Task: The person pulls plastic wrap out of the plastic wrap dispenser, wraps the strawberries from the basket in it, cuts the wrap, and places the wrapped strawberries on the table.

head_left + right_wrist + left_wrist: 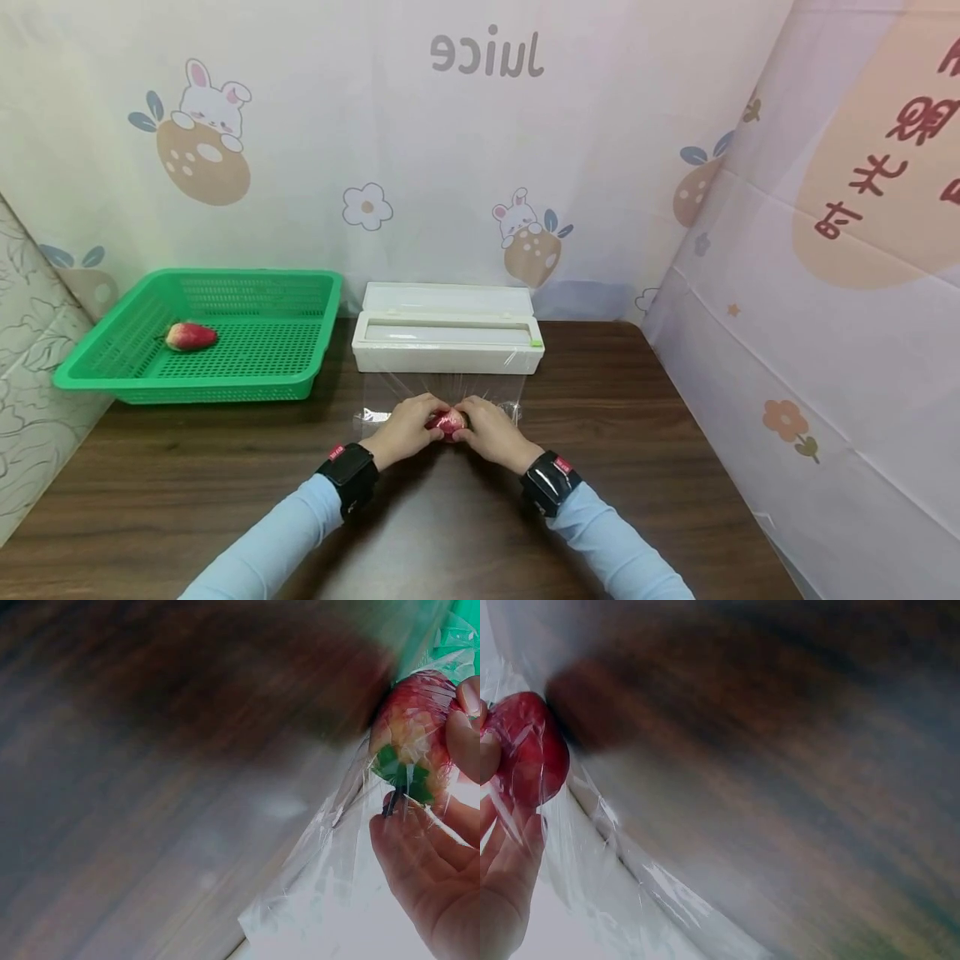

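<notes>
Both hands hold one red strawberry-like fruit (447, 423) wrapped in clear film, just in front of the white film box (448, 358). The left hand (407, 429) grips its left end; in the left wrist view film creases over the red fruit (534, 754) beside the thumb. My right hand (495, 432) grips the other end, where the right wrist view shows green leaves and a dark stem on the fruit (412, 727). Clear film (480, 385) stretches from the box to the hands.
A green basket (198, 384) stands at the back left with another red fruit (191, 336) in it. The brown table (630, 500) extends right and forward of the hands. A printed cloth hangs behind and at the right.
</notes>
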Tool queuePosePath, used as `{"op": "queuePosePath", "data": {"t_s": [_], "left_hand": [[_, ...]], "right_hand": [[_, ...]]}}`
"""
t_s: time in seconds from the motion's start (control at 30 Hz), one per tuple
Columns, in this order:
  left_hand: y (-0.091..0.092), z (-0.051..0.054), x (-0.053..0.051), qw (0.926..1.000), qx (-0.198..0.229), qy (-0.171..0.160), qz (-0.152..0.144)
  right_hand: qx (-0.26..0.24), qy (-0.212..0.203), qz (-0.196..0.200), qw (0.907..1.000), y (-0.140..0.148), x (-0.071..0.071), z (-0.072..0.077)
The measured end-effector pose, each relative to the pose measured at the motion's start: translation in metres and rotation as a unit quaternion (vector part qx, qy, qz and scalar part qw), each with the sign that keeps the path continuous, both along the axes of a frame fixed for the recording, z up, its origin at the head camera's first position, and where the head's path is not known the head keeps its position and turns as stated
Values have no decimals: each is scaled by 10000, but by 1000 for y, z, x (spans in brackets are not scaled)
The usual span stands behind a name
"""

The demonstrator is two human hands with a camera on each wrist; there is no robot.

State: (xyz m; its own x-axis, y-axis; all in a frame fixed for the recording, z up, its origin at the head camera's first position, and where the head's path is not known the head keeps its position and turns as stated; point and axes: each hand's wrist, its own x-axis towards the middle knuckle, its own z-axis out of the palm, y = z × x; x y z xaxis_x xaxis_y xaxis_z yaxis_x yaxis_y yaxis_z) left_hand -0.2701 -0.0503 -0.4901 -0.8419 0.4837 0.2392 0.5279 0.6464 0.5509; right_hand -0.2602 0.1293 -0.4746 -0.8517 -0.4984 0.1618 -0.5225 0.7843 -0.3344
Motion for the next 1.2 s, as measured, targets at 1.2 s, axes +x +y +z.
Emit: {"op": "queuePosePath", "data": {"t_s": [1.2], "left_hand": [[-3, 3, -25, 9930, 650, -918, 351]], "right_hand": [[-165, -925, -412, 9947, -5, -34, 5]]}}
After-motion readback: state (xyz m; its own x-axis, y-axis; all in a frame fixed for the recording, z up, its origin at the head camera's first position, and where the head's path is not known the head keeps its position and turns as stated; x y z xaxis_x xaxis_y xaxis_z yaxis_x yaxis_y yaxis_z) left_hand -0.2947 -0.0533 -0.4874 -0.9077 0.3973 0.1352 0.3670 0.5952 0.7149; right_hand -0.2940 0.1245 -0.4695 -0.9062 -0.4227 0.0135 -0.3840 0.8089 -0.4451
